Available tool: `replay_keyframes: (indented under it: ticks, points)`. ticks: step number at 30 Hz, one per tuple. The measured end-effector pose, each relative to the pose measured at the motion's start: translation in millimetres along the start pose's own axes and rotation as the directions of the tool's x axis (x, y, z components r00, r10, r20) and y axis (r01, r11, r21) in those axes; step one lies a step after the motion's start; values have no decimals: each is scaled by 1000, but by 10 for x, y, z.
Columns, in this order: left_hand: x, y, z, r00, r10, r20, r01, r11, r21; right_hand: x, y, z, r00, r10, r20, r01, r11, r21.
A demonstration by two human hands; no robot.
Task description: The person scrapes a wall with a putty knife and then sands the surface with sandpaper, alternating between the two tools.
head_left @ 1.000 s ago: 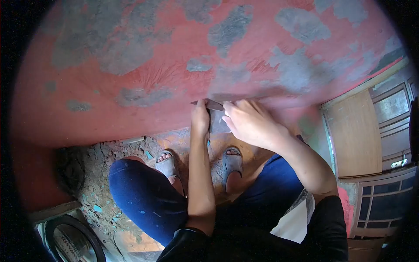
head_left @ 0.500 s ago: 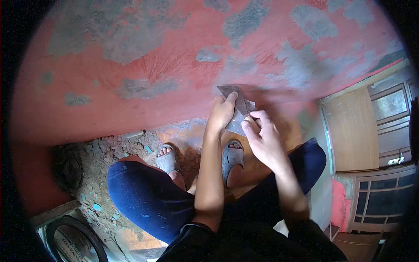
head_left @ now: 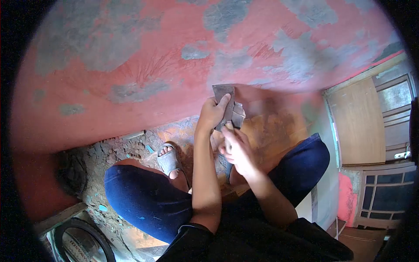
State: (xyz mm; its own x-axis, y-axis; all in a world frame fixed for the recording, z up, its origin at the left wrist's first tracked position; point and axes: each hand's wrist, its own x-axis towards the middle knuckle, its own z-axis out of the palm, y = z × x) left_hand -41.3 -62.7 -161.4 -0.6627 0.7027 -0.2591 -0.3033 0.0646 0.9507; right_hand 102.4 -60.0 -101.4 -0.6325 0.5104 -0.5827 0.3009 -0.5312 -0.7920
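My left hand (head_left: 212, 114) is closed, its thumb pressed flat on the dark metal blade of a putty knife (head_left: 225, 90). Closed around the light-coloured handle of that knife is my right hand (head_left: 238, 150), slightly blurred. The blade's wide end points up toward the wall. Behind the blade, a thin greyish sheet (head_left: 238, 115) with a creased edge sticks out on the right; my left fingers behind it are hidden. Both hands are in front of my body, above the floor between my knees.
A red wall (head_left: 144, 98) with grey bare patches rises ahead. Rubble and turquoise chips (head_left: 102, 208) lie on the floor at left, near a black tyre (head_left: 83, 236). My sandalled foot (head_left: 169, 159) rests near the wall. A wooden door panel (head_left: 355, 126) stands at right.
My right hand has shifted left and down with the handle, and the blade has turned more upright. Less of the grey sheet shows. The view has shifted slightly.
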Motion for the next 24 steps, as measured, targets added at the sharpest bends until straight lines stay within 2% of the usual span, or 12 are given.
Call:
replay_keyframes:
  ticks: [4,7,10,17,19,20,21,22,23,24]
  points:
    - [98,-232,-78,995,17,94,-19,1000,20,128,353,154,1000,8,-4,-8,999,37]
    - [87,-263,-123,989,-56,135,54,998,21,226,511,131,1000,-25,-4,25,997,66]
    - [14,-169,-125,983,-135,122,126,989,75,263,580,91,999,18,-49,-13,995,100]
    - [52,-330,-299,967,-111,228,94,992,86,241,652,94,998,28,-55,-28,1000,11]
    - [24,-303,-420,942,-219,254,169,964,206,213,628,100,997,56,-54,-56,998,8]
    - [10,-300,-456,940,-221,259,169,963,209,199,613,89,994,110,-27,-111,992,-67]
    - [4,-315,-493,946,-198,255,165,976,144,184,597,87,986,165,-3,-163,976,-142]
    - [-1,-338,-523,952,-175,249,160,984,79,271,726,51,986,164,-6,-163,977,-137]
    - [2,-358,-531,968,-141,208,144,990,2,427,923,-6,956,-116,-269,20,941,-337]
    - [1,-330,-549,967,-142,211,144,990,5,515,1044,-37,794,-419,-440,125,821,-557]
